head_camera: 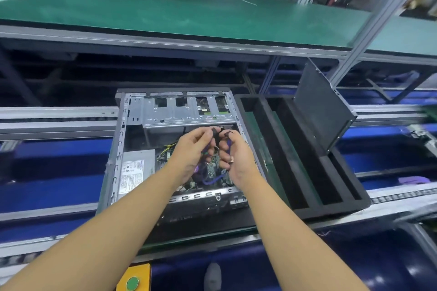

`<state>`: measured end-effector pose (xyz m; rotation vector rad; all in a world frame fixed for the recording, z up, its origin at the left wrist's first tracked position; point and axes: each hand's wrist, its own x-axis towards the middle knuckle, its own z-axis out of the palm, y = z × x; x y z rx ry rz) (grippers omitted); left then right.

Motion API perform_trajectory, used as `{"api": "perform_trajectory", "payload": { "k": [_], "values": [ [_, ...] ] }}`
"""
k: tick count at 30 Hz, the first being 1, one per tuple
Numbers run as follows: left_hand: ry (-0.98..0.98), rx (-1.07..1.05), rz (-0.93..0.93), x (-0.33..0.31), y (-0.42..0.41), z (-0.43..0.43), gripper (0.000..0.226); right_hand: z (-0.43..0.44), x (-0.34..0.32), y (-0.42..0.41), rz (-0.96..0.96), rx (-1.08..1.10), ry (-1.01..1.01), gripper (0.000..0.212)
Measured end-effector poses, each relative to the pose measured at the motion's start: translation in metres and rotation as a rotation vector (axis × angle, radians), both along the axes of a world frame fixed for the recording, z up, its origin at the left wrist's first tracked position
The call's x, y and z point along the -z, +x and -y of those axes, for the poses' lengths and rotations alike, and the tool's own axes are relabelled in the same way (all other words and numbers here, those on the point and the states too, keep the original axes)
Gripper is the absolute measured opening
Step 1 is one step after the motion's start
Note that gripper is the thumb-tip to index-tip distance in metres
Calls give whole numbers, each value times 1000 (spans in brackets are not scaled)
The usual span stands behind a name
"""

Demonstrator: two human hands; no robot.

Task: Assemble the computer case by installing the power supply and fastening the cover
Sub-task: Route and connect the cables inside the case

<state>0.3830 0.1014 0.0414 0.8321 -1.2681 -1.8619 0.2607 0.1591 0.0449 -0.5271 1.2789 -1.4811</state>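
Left hand point(191, 149), right hand point(233, 159) over case point(132, 111); fingers point(203, 135) pinched black connectors point(214, 133), held high, probably to mate them unobstructed.

The computer case point(132, 111) is seen in bare silver-grey metal. The power supply point(138, 157) is grey, and its label point(131, 176) is white, printed in blue and black. The cable point(212, 181) is coloured blue, and its connectors point(214, 131) are black. The wire bundle point(169, 149) is striped in yellow and black, and the circuit board point(211, 165) is green. The cover point(324, 111) is dark grey. The foam tray point(279, 144) is black. The upper shelf point(165, 7) is covered in green. The control box point(142, 271) is painted yellow, with a green button point(132, 283). The conveyor rails point(59, 116) are grey, and the panels point(59, 160) between them are deep blue.
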Motion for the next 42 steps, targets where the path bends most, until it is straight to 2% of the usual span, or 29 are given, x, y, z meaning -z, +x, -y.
{"api": "perform_trajectory", "payload": {
  "k": [5, 7, 9, 12, 14, 17, 20, 27, 31, 33, 35, 42],
  "values": [
    [14, -60, 18, 7, -7, 0, 16, 3, 15, -8, -82, 29, -70, 26],
    [31, -93, 30, 12, -12, 2, 16, 9, 17, -12, -133, 15, -39, 30],
    [64, -116, 27, 16, -18, 7, 15, 15, 19, -16, -213, 0, 75, 34],
    [154, -132, 56, 24, -28, 16, 14, 17, 27, -21, -351, -68, 401, 33],
    [225, -130, 129, 32, -35, 21, 14, 14, 33, -21, -292, -122, 596, 27],
    [300, -180, 233, 40, -47, 26, 11, 12, 37, -23, -244, -132, 699, 23],
    [292, -279, 279, 41, -60, 31, 7, 14, 39, -24, -246, -96, 716, 24],
    [247, -330, 321, 43, -83, 37, 5, 18, 45, -24, -264, -25, 693, 35],
    [231, -369, 346, 47, -86, 37, 5, 24, 45, -24, -396, 2, 548, 27],
    [247, -371, 338, 48, -84, 38, 6, 27, 44, -22, -377, 15, 462, 20],
    [259, -362, 325, 49, -82, 39, 8, 28, 42, -22, -318, 17, 413, 23],
    [367, -421, 251, 38, -95, 38, 5, 26, 41, -21, -341, 49, 457, 20]
  ]
}}
